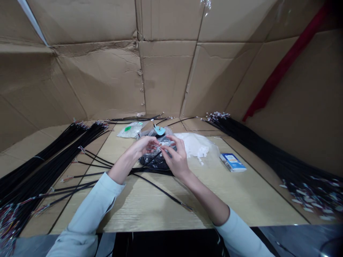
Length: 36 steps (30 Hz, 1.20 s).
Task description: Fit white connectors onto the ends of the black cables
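Observation:
My left hand (pixel 143 145) and my right hand (pixel 175 157) meet over the middle of the wooden table (pixel 241 200), fingertips pinched together on the end of a thin black cable (pixel 160 191). That cable runs back toward me across the table. Just beyond my fingers lies a clear bag of black parts (pixel 155 160). Both sleeves are pale blue.
A thick bundle of black cables (pixel 48 160) lies along the left, another bundle (pixel 268 153) along the right with white connectors. A bag of white parts (pixel 198 144), a smaller bag (pixel 130 130) and a blue-white box (pixel 232 162) sit behind. Cardboard walls (pixel 166 71) enclose the table.

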{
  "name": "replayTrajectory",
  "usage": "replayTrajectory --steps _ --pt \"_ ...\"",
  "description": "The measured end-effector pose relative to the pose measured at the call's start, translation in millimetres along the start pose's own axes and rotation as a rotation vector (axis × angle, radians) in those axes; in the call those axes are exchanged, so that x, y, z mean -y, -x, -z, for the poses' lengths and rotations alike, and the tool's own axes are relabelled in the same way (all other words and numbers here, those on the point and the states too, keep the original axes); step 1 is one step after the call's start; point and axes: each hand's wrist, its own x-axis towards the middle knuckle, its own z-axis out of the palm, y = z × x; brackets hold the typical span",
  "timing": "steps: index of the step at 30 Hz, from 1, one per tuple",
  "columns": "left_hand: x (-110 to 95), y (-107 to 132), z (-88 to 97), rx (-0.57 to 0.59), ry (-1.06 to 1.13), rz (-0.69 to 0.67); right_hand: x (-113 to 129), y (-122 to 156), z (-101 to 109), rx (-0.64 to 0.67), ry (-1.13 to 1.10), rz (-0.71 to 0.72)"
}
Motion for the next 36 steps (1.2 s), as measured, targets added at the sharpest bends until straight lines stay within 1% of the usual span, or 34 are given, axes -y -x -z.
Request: replayTrajectory --steps 4,7,11,18,20,22,28,32,36 --pt "-2.2 2.3 -3.5 -0.025 0.162 0.119 -0.4 0.4 -2.3 -0.017 0.026 0.019" --pt "-3.3 3.5 -5.3 -0.026 0.220 0.144 -1.6 -0.6 -4.0 -0.008 -0.018 0.023" --pt "-3.1 4.2 -5.8 -0.025 0.214 0.093 -2.9 -2.8 -3.8 0.031 -0.075 -0.027" --pt "-6.9 8.4 -7.3 -0.023 0.040 -0.104 -1.8 -8.7 2.4 0.078 -0.307 -0.278" --pt "-7.3 8.0 -6.6 -0.031 0.003 -0.149 -1.4 -10.3 3.8 0.107 -0.371 -0.330" --pt "-8.1 7.8 -5.3 -0.037 -0.023 -0.187 -1.2 -11.4 4.8 0.119 -0.418 -0.354" --pt "-15.3 12.0 -0.3 -0.078 -0.155 -0.187 -1.1 -12.7 6.5 0.109 -0.418 -0.392" --pt "-17.8 15.0 0.8 -0.040 -0.158 -0.163 -1.8 -13.5 7.4 0.100 -0.410 -0.408" --pt "-16.6 14.7 0.9 -0.006 -0.131 -0.159 -1.2 -14.9 9.5 0.120 -0.414 -0.417"
